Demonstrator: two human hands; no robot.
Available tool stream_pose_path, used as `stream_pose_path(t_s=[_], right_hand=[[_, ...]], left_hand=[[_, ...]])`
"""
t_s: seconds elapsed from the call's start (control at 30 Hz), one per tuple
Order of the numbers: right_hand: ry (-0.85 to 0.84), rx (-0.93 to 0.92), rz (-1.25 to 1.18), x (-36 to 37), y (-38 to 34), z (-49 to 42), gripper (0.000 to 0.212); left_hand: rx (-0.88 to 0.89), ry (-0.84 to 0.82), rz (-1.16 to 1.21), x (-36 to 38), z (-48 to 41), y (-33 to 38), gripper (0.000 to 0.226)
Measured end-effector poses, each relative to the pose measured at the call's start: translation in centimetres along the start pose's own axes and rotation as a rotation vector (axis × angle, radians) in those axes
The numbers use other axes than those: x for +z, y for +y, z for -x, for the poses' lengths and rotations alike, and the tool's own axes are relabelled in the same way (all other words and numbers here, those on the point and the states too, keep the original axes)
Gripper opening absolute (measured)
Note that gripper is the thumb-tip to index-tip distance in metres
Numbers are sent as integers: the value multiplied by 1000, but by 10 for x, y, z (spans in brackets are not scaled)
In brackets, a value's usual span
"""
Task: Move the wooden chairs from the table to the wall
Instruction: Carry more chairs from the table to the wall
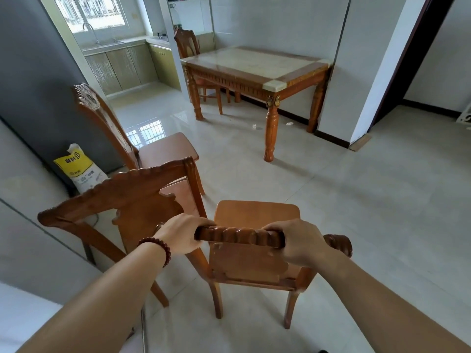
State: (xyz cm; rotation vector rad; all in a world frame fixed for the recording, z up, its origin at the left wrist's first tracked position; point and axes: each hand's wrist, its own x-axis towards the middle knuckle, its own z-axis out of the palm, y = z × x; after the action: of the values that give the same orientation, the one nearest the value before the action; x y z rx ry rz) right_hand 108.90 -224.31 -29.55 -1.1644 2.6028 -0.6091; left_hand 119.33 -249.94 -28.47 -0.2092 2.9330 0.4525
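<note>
The left hand (182, 235) and right hand (298, 244) grip the chair (244, 261) by its top rail, spaced for balance. Two chairs (132, 197) stand along the wall (25, 238); another chair (187, 44) sits at the counter (254, 64).

A: Reaching forward and down with both bare forearms, side by side.
B: Gripping the top of the chair back (239, 236) with the left hand (182, 235), fingers curled over the far edge.
A: Clamping the same rail with the right hand (298, 244), further right, knuckles up.
B: Wearing a dark beaded bracelet (158, 248) on the left wrist. Holding both wrists about level, hands apart along the rail.
</note>
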Motion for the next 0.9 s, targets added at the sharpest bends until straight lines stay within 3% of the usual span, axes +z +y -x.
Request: stream_pose_path(t_s=[0.17, 0.23, 0.43, 0.6, 0.9], right_hand=[[-32, -31, -173, -6, 1, 0, 59], [-43, -23, -254, -10, 1, 1, 66], [131, 43, -427, -26, -3, -6, 67], [260, 94, -483, -54, 3, -8, 64], [389, 185, -613, -120, 75, -8, 59]], left_hand=[[-12, -70, 162, -5, -7, 6, 82], [-2, -54, 227, -6, -11, 13, 88], [65, 184, 424, -17, -21, 29, 68], [81, 268, 504, -29, -46, 38, 43], [141, 238, 579, -36, -125, 116, 50]])
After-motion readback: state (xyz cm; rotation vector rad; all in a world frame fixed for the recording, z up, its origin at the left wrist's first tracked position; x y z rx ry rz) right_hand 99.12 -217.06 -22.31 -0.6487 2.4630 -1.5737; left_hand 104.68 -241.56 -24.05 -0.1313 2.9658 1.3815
